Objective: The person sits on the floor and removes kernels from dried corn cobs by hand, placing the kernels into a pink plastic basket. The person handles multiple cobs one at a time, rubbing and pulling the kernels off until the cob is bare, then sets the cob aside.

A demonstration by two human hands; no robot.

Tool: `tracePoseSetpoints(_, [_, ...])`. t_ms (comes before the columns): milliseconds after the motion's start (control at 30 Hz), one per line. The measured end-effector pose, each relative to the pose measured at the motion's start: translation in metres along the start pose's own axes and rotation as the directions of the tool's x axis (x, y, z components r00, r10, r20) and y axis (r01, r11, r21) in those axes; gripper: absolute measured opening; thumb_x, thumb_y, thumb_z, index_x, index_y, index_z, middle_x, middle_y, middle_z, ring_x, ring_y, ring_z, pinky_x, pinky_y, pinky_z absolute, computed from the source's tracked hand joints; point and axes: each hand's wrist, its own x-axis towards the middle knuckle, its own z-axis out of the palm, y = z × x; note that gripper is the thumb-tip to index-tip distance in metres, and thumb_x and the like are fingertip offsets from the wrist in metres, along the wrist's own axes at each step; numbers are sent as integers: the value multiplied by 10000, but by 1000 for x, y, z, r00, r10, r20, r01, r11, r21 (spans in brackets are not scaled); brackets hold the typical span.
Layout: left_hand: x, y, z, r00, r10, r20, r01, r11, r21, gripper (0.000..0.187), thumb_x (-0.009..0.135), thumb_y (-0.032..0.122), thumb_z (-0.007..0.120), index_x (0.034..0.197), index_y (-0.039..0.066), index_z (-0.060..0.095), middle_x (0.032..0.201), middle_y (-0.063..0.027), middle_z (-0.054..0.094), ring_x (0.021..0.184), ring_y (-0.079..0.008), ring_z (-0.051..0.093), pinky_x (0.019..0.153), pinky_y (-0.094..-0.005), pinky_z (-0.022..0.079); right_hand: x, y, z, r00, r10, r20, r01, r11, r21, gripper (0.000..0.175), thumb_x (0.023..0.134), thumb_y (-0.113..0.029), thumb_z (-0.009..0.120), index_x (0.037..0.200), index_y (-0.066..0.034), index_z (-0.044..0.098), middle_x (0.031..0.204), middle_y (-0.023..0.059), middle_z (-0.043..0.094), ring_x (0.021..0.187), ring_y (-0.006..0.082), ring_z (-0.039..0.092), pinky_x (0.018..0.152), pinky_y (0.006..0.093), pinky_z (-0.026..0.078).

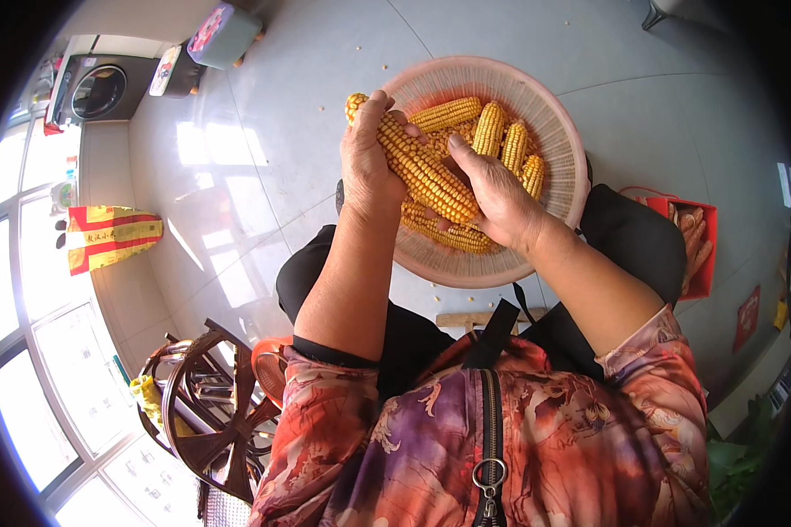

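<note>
A yellow ear of corn [428, 172] lies slanted between my two hands, above a pink plastic basket [562, 155]. My left hand [372, 158] grips its upper left part, the thumb across it. My right hand [494, 188] holds the lower right end, its thumb raised off the kernels and its fingers partly hidden underneath. Several more ears rest in the basket, among them one at the back [447, 114], one upright in the middle [489, 129] and one near the front [451, 230]. Loose kernels [437, 141] cover part of the basket's bottom.
Right of my knee stands a red box [704, 280] with bare corncobs [693, 240]. A wooden stool [458, 320] is beneath me, and a few kernels dot the tiled floor [303, 151]. Dark round-framed furniture [214, 415] and an orange basket [268, 369] are at lower left; small stools [223, 36] stand upper left.
</note>
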Motion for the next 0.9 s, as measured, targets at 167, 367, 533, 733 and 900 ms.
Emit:
tracePoseSetpoints(167, [-1,9,0,999,20,-26,-20,1000,-18,250,957,264,664,1010,39,571,742,-53,599,644,-168,597,611,-330,517,-8,-3,0,990,23,138,32,922,-386,546,1057,-536,413,1065,-19,589,837,60,660,604,90,639,440,225,496])
tracePoseSetpoints(367, [-5,7,8,997,57,-59,-58,998,-11,184,935,226,664,897,87,550,640,-38,558,571,-167,556,588,-336,490,-9,0,-1,996,25,84,3,946,-323,535,1065,-511,416,920,-27,596,694,58,634,458,80,565,356,215,414])
tracePoseSetpoints(533, [-10,6,12,996,84,-21,-84,996,17,165,931,210,640,851,103,543,614,-36,545,549,-164,534,572,-343,458,-9,1,-1,1000,15,23,-8,960,-281,530,1076,-492,385,953,-20,593,674,89,636,432,108,575,315,223,405])
tracePoseSetpoints(733, [-11,4,12,993,80,89,-83,996,28,168,940,217,613,837,97,555,615,-28,543,530,-153,510,551,-324,429,-7,-1,-3,991,134,-7,-132,961,-244,579,1076,-497,343,999,23,586,672,113,640,408,146,586,309,240,450])
tracePoseSetpoints(900, [-12,4,12,986,57,158,-54,998,-26,157,947,218,600,861,87,578,624,-21,541,531,-142,497,537,-310,410,-6,0,-2,984,177,21,-169,963,-211,520,1076,-471,356,1003,-16,598,683,87,622,458,152,607,340,266,458])
